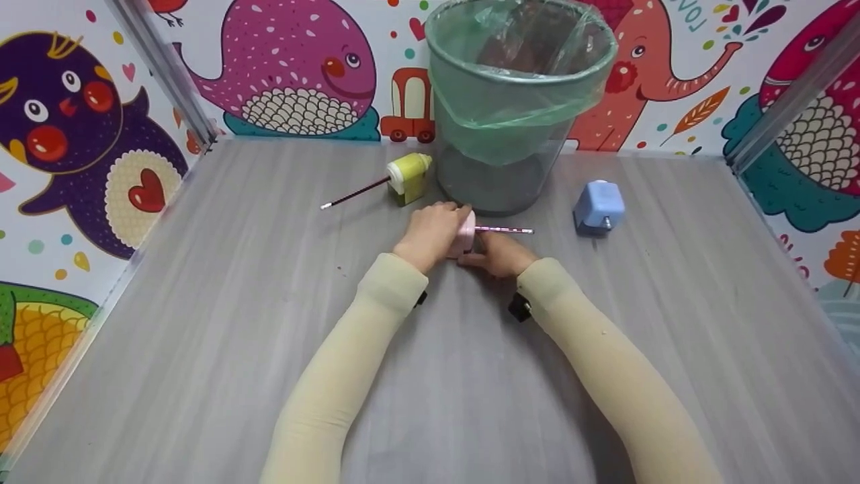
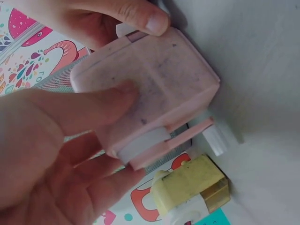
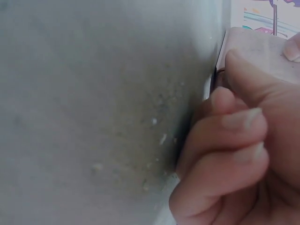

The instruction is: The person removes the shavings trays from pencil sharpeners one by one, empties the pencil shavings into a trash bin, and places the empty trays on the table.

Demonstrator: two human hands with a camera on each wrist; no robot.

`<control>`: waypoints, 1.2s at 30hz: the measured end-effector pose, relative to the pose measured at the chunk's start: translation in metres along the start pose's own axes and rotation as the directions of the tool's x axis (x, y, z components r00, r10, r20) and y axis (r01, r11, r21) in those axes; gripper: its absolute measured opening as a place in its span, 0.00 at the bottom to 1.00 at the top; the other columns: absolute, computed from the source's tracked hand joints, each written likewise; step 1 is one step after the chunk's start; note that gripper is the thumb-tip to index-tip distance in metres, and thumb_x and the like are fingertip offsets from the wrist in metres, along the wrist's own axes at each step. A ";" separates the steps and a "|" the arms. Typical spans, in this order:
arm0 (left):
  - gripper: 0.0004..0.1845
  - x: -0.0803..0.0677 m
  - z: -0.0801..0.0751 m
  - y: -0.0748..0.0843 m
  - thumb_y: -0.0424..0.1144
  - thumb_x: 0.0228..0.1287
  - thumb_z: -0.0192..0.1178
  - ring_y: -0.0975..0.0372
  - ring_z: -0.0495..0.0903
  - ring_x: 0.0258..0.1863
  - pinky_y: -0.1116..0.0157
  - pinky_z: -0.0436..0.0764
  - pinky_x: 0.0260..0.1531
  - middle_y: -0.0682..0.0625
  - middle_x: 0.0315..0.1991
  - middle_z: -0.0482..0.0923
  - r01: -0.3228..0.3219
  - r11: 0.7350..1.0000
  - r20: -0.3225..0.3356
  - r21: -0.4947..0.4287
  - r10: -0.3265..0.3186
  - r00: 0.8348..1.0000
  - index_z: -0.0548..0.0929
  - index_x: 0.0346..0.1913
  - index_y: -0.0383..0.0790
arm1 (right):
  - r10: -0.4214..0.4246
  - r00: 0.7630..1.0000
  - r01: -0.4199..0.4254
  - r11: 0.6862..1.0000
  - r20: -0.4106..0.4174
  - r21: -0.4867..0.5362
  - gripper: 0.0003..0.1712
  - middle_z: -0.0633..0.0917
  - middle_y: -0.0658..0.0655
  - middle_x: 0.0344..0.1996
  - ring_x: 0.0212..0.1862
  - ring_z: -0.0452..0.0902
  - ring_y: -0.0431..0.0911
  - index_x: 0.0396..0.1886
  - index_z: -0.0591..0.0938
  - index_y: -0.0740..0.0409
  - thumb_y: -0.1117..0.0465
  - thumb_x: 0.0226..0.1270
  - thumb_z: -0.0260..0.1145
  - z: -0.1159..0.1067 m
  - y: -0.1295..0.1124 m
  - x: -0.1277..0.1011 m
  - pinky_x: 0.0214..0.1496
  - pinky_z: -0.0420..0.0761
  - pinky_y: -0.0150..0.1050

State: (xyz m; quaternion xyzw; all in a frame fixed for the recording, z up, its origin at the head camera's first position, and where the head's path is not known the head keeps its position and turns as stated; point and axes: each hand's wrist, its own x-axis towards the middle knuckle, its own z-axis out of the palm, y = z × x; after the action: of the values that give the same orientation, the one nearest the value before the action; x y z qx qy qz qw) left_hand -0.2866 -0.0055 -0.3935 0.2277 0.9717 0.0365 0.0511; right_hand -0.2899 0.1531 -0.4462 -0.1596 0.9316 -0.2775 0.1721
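Note:
A pink crank pencil sharpener (image 1: 463, 240) stands between the two hands in front of the bin. My left hand (image 1: 432, 232) grips it from the left; in the left wrist view the thumb lies along its speckled face (image 2: 164, 70) and the other fingers are by the crank (image 2: 187, 140). A patterned pink pencil (image 1: 510, 230) sticks out of its right side, over the right hand. My right hand (image 1: 505, 254) holds the sharpener's right edge, thumb against the pink body and the other fingers curled, as the right wrist view shows (image 3: 229, 136).
Behind the hands stands a mesh bin (image 1: 497, 181) with a green liner. A yellow sharpener (image 1: 408, 178) holding a dark pencil (image 1: 356, 193) sits left of it, a blue sharpener (image 1: 598, 207) to its right. Small crumbs (image 3: 161, 138) dot the grey table. Printed panels (image 1: 295, 67) border it.

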 end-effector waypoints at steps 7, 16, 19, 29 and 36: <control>0.29 -0.001 0.001 0.000 0.31 0.71 0.58 0.48 0.77 0.64 0.46 0.79 0.60 0.41 0.67 0.75 -0.003 1.000 -0.006 0.016 0.003 1.000 0.69 0.74 0.44 | -0.038 0.999 0.038 0.999 -0.004 -0.022 0.32 0.80 0.66 0.61 0.60 0.77 0.56 0.69 0.71 0.64 0.52 0.72 0.65 0.000 0.000 0.000 0.72 0.70 0.53; 0.29 -0.001 0.001 -0.002 0.28 0.71 0.58 0.49 0.78 0.64 0.47 0.79 0.60 0.41 0.66 0.76 -0.016 1.000 -0.026 0.003 0.016 1.000 0.70 0.73 0.45 | -0.156 0.987 0.152 0.984 -0.034 -0.093 0.20 0.86 0.67 0.45 0.44 0.79 0.53 0.53 0.77 0.70 0.57 0.73 0.64 0.002 0.000 -0.002 0.57 0.78 0.54; 0.29 -0.002 0.000 -0.002 0.28 0.71 0.58 0.49 0.77 0.64 0.47 0.79 0.60 0.41 0.66 0.76 -0.014 1.000 -0.021 -0.001 0.014 1.000 0.70 0.73 0.45 | -0.162 0.986 0.158 0.983 -0.038 -0.090 0.21 0.85 0.68 0.47 0.48 0.81 0.55 0.55 0.76 0.70 0.58 0.73 0.63 0.002 0.000 -0.003 0.59 0.77 0.55; 0.29 -0.002 0.001 -0.001 0.30 0.71 0.58 0.48 0.78 0.63 0.47 0.80 0.59 0.41 0.66 0.76 -0.011 1.000 -0.014 0.015 0.011 1.000 0.70 0.73 0.45 | -0.072 0.997 0.070 0.996 -0.025 -0.047 0.21 0.85 0.62 0.30 0.23 0.78 0.45 0.52 0.77 0.67 0.54 0.73 0.64 0.004 0.000 -0.003 0.32 0.80 0.41; 0.28 -0.002 0.001 0.000 0.30 0.73 0.56 0.49 0.77 0.64 0.48 0.80 0.60 0.42 0.66 0.76 -0.008 0.999 -0.017 0.034 0.009 1.000 0.69 0.74 0.45 | -0.070 0.997 0.070 0.997 0.020 0.026 0.22 0.77 0.51 0.19 0.13 0.71 0.39 0.51 0.78 0.65 0.51 0.71 0.66 0.002 -0.001 -0.001 0.19 0.71 0.32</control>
State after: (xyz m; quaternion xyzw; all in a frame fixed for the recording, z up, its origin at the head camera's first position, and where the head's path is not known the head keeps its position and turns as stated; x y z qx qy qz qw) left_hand -0.2850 -0.0063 -0.3943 0.2324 0.9716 0.0221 0.0386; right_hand -0.2882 0.1518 -0.4465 -0.1928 0.9200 -0.2936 0.1738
